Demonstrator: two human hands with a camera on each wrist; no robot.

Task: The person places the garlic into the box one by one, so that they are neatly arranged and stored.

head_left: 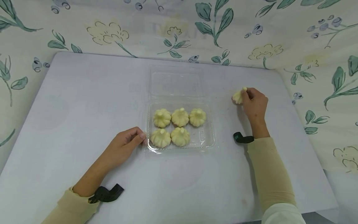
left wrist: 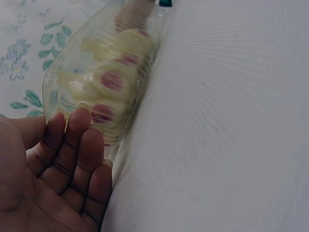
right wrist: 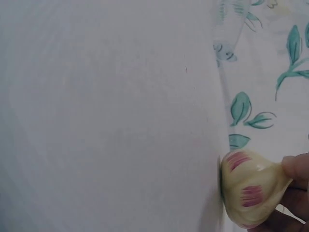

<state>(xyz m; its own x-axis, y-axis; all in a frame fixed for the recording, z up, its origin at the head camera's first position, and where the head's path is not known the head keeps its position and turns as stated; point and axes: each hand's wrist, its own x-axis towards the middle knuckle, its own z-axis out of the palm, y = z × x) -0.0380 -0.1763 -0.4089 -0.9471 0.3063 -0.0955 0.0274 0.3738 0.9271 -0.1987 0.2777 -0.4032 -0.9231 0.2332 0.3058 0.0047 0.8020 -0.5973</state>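
Pale yellow garlic bulbs with purple-red streaks lie in a clear plastic clamshell box: three in the back row, such as the middle bulb, and two in front. The box's clear lid is folded back flat behind it. My left hand pinches the left rim of the box between thumb and fingers, as the left wrist view also shows. Off to the right of the box, my right hand grips another garlic bulb by its stem, with the bulb low against the white tabletop.
A white table lies under everything. Flowered cloth hangs behind it and along its sides. Black wrist cameras sit on the left wrist and the right wrist. The front right compartment of the box holds no bulb.
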